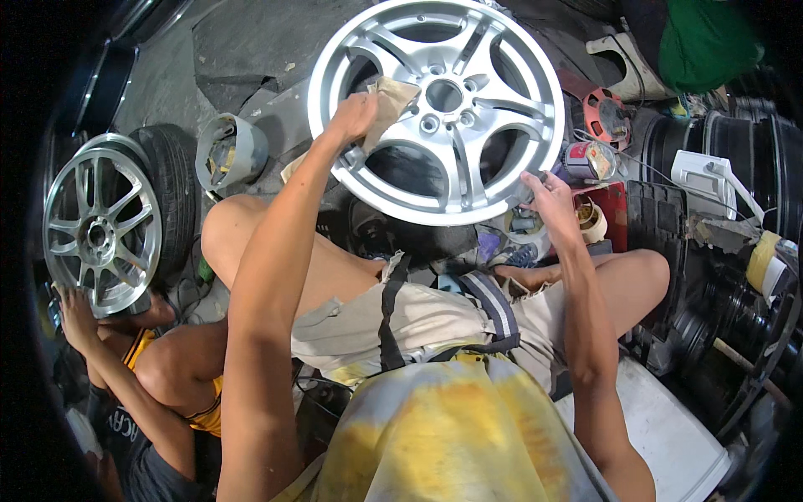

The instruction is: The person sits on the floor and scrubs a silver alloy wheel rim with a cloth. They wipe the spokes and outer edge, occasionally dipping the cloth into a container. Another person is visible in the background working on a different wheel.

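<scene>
The silver wheel (443, 120), in front of the bent knees (644, 272), could swivel if the left hand (358, 117), its grip pinching a tan sheet (391, 107), outpushes the right hand's (550, 206) narrow grip on the rim edge.

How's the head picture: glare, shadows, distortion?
Head view, top centre: bright highlights on the large silver wheel; head view, right: the black rims look dim; head view, edges: fisheye bowing, with corners black.
</scene>
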`<control>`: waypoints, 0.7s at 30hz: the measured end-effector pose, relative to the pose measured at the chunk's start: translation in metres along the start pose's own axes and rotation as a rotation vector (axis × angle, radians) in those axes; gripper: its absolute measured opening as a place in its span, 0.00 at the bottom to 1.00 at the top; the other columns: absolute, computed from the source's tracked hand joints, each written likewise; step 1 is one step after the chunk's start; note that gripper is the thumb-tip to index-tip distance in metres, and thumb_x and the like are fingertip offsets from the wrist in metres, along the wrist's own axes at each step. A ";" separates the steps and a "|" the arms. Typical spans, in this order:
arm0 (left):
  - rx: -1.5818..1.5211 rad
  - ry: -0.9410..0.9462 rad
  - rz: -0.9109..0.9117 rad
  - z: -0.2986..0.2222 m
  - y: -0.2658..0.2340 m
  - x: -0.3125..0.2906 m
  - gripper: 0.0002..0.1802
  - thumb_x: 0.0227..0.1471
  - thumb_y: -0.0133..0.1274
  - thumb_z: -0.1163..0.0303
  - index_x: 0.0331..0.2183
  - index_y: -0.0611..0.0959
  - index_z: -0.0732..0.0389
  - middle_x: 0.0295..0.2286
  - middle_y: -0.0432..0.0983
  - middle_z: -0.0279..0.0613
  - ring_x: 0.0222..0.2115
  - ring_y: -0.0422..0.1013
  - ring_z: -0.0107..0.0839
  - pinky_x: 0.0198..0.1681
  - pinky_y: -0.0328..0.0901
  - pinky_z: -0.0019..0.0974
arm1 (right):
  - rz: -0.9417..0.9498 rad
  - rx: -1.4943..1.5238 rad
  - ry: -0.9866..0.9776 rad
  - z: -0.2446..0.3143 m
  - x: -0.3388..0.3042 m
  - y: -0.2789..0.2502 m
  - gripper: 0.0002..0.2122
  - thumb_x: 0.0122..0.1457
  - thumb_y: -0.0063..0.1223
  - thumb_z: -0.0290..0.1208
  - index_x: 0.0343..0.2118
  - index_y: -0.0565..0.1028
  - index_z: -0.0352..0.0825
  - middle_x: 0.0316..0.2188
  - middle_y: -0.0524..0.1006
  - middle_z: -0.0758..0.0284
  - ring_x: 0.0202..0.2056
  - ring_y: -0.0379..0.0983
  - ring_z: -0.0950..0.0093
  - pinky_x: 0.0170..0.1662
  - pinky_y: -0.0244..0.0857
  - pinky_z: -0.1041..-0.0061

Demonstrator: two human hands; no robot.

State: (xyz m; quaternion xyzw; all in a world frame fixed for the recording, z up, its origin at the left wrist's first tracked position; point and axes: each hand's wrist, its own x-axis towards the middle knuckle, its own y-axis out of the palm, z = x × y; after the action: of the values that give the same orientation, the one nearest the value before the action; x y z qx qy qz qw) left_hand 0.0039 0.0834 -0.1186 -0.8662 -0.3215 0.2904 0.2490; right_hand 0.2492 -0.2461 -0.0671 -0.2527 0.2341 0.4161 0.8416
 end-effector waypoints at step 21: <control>0.146 0.362 -0.514 -0.114 -0.043 -0.026 0.16 0.61 0.48 0.65 0.41 0.83 0.67 0.37 0.80 0.63 0.38 0.78 0.58 0.45 0.69 0.53 | -0.513 -0.269 -0.490 0.034 0.045 -0.030 0.18 0.62 0.61 0.41 0.37 0.78 0.25 0.23 0.73 0.70 0.25 0.67 0.79 0.31 0.63 0.73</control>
State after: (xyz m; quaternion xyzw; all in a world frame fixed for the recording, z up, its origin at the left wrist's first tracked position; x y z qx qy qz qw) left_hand 0.0458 0.0662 -0.0028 -0.7741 -0.4584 0.0817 0.4288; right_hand 0.3045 -0.2143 -0.0616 -0.3045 -0.1016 0.2671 0.9086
